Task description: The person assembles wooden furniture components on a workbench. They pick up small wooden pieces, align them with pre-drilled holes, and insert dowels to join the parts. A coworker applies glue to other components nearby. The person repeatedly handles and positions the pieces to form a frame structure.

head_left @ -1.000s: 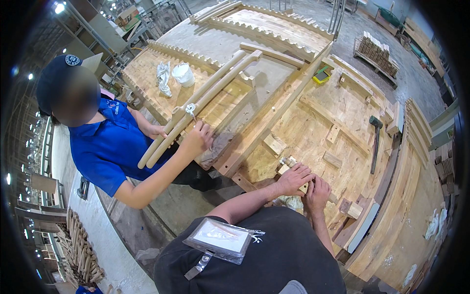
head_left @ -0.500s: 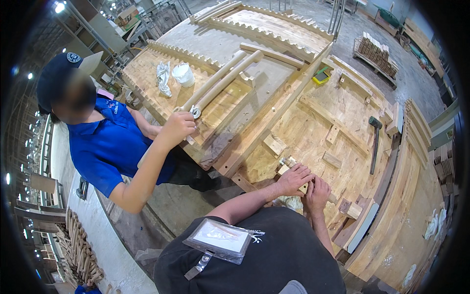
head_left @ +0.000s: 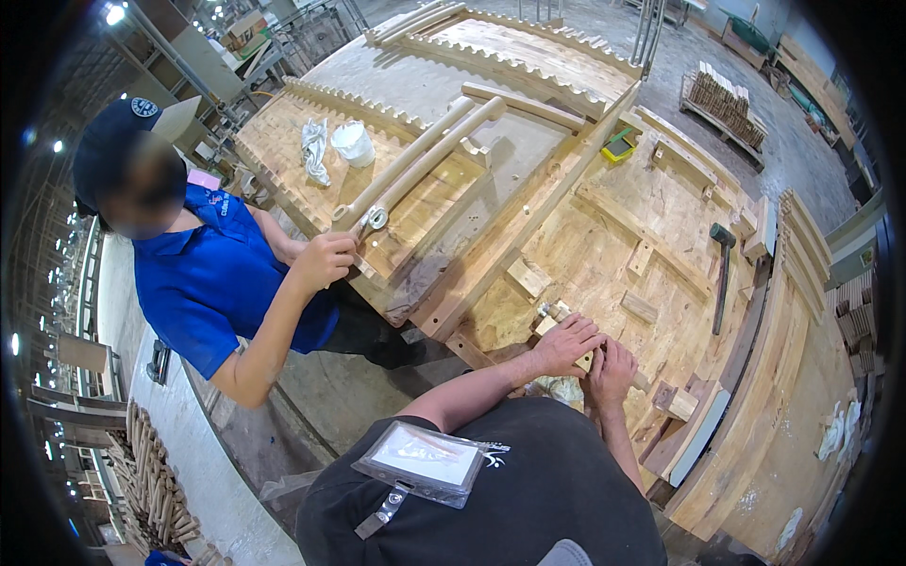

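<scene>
My left hand (head_left: 569, 343) lies over a small pale wooden block (head_left: 584, 362) on the workbench, its fingers bent down around the wood. From the right, my right hand (head_left: 613, 372) meets it, thumb and fingers closed at the same block. Most of the block is hidden under both hands; a drilled hole shows on its visible face. Just beyond my left hand, more small wooden pieces (head_left: 545, 325) stick out. Crumpled whitish cloth or plastic (head_left: 559, 388) lies beneath my wrists.
A wooden workbench (head_left: 604, 250) carries loose blocks (head_left: 528, 278), a dark-headed mallet (head_left: 722, 274) and a yellow-green tray (head_left: 619, 147). At left, a co-worker in blue (head_left: 212, 274) holds a tool by a shiny ring (head_left: 377, 218), near wooden rails (head_left: 415, 160) and a white tub (head_left: 353, 144).
The co-worker's hand has moved down and left, away from the ring. My own hands and the block look unmoved.
</scene>
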`<state>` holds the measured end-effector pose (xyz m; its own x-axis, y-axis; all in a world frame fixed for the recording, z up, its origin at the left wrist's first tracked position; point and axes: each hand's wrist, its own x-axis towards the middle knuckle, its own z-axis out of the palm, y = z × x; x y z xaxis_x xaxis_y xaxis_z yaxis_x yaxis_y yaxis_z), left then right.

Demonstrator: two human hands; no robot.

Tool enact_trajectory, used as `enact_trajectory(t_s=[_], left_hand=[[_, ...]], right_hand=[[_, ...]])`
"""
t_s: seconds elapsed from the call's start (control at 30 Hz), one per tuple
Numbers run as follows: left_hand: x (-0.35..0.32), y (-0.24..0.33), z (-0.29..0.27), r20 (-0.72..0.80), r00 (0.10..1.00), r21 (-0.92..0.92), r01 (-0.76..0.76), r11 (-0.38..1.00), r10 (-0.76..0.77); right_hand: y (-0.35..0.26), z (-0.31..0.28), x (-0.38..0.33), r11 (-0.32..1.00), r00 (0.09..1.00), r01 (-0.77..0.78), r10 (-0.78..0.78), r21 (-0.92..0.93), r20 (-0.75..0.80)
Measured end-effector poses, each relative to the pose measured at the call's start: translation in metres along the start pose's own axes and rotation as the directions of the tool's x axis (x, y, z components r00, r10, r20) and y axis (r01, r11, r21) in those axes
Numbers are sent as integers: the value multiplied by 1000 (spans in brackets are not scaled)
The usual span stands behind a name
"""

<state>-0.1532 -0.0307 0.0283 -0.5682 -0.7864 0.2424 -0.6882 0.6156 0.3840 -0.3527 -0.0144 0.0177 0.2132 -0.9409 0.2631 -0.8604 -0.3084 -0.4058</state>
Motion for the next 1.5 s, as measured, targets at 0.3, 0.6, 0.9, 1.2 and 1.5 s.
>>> enact_trajectory(t_s=[0.3, 0.6, 0.9, 1.2, 1.5], left_hand=[[-1, -1, 2, -36, 999, -22, -4, 1000, 4], [-1, -1, 2, -39, 999, -11, -8, 1000, 7], [-1, -2, 4, -41, 999, -1, -12, 1000, 12], [0, -1, 1, -27, 1000, -22, -6, 1000, 5], [-1, -2, 5, -34, 999, -14, -3, 1000, 2]], right_hand=[[1, 1, 0, 1000, 1000, 3, -3, 2, 0], [0, 1, 1, 1000, 1000, 16, -16, -25, -16], [-2, -1, 2, 1000, 1000, 20, -21, -10, -21], [3, 3, 0, 999, 999, 23, -23, -27, -22], [-2, -2, 1, 1000, 1000, 10, -10, -8, -8]])
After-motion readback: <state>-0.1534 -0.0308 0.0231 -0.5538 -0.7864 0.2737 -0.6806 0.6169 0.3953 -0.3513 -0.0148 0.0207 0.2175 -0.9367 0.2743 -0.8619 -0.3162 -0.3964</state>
